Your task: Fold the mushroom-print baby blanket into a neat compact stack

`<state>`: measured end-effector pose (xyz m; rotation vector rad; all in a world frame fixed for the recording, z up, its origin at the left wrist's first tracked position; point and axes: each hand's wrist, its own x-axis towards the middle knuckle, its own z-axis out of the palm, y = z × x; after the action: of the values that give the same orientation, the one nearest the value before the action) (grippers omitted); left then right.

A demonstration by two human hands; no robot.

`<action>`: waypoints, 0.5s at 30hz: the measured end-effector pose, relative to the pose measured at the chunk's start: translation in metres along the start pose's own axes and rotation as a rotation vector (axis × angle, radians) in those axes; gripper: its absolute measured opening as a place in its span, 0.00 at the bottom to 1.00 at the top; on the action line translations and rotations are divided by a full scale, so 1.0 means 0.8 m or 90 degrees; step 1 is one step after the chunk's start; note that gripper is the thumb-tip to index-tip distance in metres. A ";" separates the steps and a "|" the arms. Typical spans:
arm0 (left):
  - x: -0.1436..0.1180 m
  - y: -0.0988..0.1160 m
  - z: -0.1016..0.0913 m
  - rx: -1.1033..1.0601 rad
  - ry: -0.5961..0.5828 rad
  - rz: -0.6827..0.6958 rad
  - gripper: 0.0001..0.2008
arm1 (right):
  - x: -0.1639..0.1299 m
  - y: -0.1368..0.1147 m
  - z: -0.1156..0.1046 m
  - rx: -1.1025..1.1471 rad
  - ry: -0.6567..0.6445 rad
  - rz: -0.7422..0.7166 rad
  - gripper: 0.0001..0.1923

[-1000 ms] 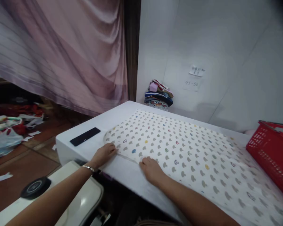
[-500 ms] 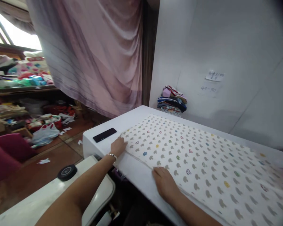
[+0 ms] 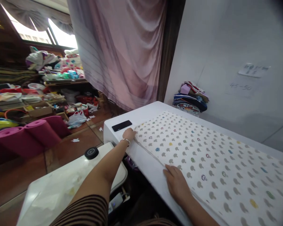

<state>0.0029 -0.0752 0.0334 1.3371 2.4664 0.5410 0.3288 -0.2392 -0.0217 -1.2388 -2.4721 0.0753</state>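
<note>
Patterned cloth point(image 3: 202, 150) is lying spread flat over the white counter point(image 3: 146, 157), its near hem running along the counter's front edge. Left hand point(image 3: 129, 134) is resting at the cloth's left corner, fingers curled down onto the hem — gripping or only pressing, cannot tell; right hand point(image 3: 176, 183) is lying flat, fingers together, palm down on the hem. A black phone point(image 3: 121, 125) is sitting just beside the left hand — a stack of folded clothes point(image 3: 190, 97) is against the wall.
</note>
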 end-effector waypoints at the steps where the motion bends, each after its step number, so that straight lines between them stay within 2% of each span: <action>1: 0.001 -0.001 0.000 -0.001 -0.004 0.002 0.13 | 0.000 0.000 0.000 0.001 -0.001 -0.003 0.22; 7: 0.004 -0.001 -0.001 -0.001 -0.023 0.013 0.15 | 0.001 0.000 -0.001 0.007 0.020 -0.014 0.21; 13: 0.009 0.003 -0.007 0.000 -0.052 0.026 0.21 | -0.001 0.004 0.002 0.013 0.031 -0.020 0.20; 15: 0.011 0.005 -0.006 0.005 -0.059 0.034 0.19 | -0.001 0.006 0.003 0.013 0.027 -0.033 0.20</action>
<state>-0.0011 -0.0670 0.0392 1.4022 2.3668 0.4719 0.3316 -0.2365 -0.0252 -1.1560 -2.4592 0.0594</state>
